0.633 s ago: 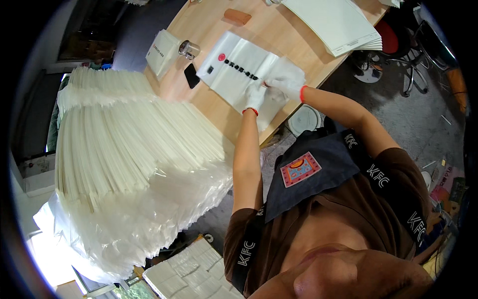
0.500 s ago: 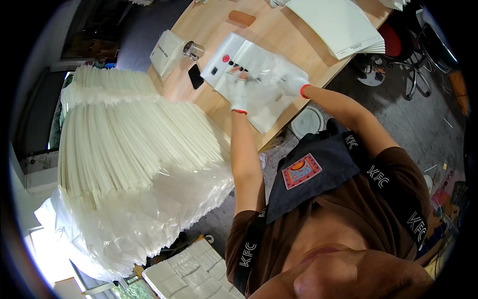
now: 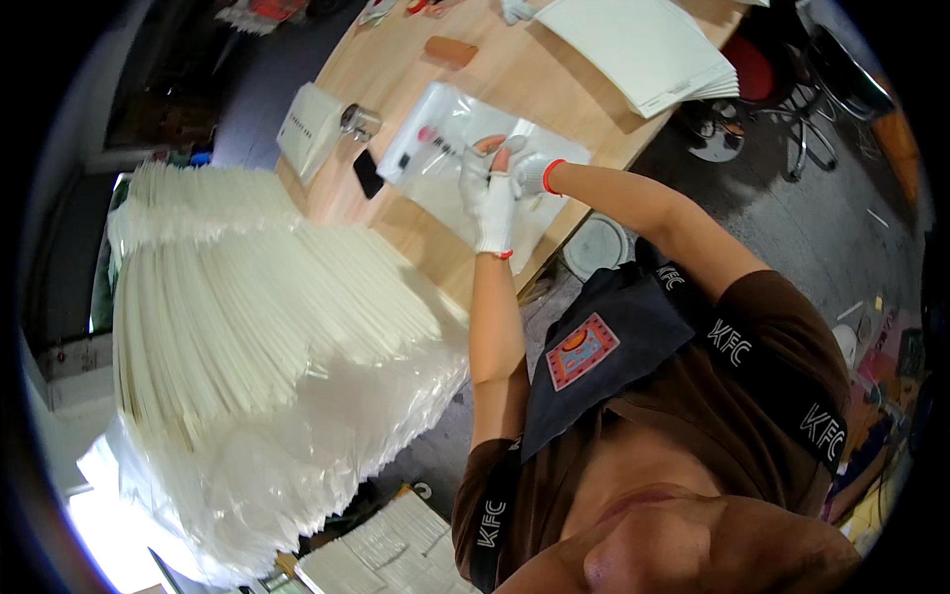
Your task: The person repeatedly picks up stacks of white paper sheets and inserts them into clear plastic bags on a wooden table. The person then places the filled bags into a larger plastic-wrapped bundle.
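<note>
A clear-and-white plastic bag [image 3: 426, 188] with a red round print lies flat on the wooden table. Above it my two hands meet, both in white knit gloves with red cuffs and bare fingertips. My left hand [image 3: 488, 208] has its thumb and fingers bent close together; anything between them is too small to make out. My right hand [image 3: 532, 170] comes in from the right against the left fingertips, its fingers curled inward and partly hidden. A white strip shows on the bag just beyond the hands.
A black phone [image 3: 367, 174], a shiny metal cup [image 3: 360, 122] and a white packet [image 3: 309, 131] sit left of the bag. An orange-brown block [image 3: 450, 50] and a stack of white sheets [image 3: 633, 49] lie farther back. A tall pile of plastic-wrapped sheets [image 3: 257, 307] stands at the left.
My right hand has moved left from the bag's right edge to meet my left hand. The left fingers have drawn back from the prints. The whole view has shifted slightly.
</note>
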`<state>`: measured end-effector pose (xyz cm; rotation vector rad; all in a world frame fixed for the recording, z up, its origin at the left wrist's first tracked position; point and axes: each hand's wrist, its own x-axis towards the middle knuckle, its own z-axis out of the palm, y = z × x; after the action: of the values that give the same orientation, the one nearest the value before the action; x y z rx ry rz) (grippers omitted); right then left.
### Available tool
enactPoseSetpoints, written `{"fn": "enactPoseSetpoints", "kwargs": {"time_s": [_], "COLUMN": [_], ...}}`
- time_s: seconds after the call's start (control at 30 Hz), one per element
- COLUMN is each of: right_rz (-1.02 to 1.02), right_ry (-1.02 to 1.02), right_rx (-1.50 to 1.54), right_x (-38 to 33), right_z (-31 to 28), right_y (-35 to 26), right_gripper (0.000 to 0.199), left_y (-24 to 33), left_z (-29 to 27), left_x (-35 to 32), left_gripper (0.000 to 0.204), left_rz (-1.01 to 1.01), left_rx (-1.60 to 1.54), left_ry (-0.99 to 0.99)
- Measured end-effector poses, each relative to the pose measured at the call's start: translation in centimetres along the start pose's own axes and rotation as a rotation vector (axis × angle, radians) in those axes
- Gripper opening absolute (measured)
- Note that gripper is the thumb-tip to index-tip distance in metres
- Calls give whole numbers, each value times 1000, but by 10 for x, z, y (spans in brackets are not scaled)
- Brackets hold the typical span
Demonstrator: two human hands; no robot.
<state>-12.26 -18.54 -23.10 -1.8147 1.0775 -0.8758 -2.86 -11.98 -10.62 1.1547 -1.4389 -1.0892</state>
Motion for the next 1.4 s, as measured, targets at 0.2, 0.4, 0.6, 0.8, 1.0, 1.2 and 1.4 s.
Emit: {"fn": "enactPoseSetpoints", "kwargs": {"time_s": [0.2,0.4,0.6,0.8,1.0,1.2,1.4], "right_rz": [-158,33,-267,-393,465,541,255], "right_ry": [170,196,159,145,411,514,338], "right_rx": [-503,-1164,-1257,-798,1099,18,-162], "right_x": [-108,-141,-134,-182,-207,-176,-184], "right_z": [-97,-202,-224,-148,-178,-98,-154], "right_y": [12,84,61,-43,51,10,-34], "right_gripper": [25,36,19,28,43,66,39], "left_y": [-55,-77,-110,-152,-58,-35,-73], "left_z": [1,43,94,114,70,129,46], "left_x": [-12,10,36,35,13,-58,-29], "left_gripper": [13,15,34,39,38,70,55], "left_rz": [-105,-178,-193,-485,-434,-96,-334], "left_rx": [225,-45,-64,-249,-30,967,-407], "left_ry": [78,-44,-342,-247,-452,-526,-207]}}
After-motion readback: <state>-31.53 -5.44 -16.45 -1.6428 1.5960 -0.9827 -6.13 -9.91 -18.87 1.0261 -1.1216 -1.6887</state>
